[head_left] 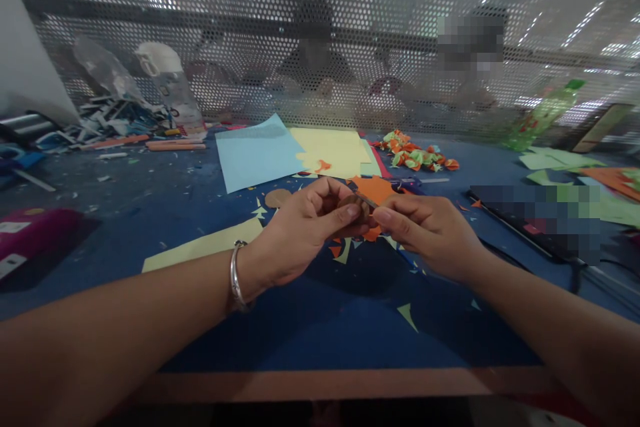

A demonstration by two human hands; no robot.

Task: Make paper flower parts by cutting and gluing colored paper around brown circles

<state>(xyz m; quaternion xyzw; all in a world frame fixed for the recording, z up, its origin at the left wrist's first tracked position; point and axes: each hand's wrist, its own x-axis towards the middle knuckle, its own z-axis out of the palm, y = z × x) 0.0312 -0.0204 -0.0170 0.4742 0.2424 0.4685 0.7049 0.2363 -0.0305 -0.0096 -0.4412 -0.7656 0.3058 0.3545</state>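
Note:
My left hand [300,233], a silver bangle at its wrist, pinches a small brown rounded piece [364,211] between thumb and fingers. The fingers partly hide its shape. From the right, my right hand [430,230] is closed on a thin dark strip [367,199] whose far end meets the brown piece. Whether that strip is a tool or paper cannot be made out. Just beyond both hands lies orange paper [373,188] with a jagged edge. A flat brown disc [277,198] rests on the table, left of the fingers.
Blue [257,153] and yellow [330,147] paper sheets lie behind the hands, near crumpled orange and green paper [417,153]. A phone [530,227] with a cable is at right. A bottle [173,87] and marker clutter stand left. A perforated metal screen [320,33] closes off the back.

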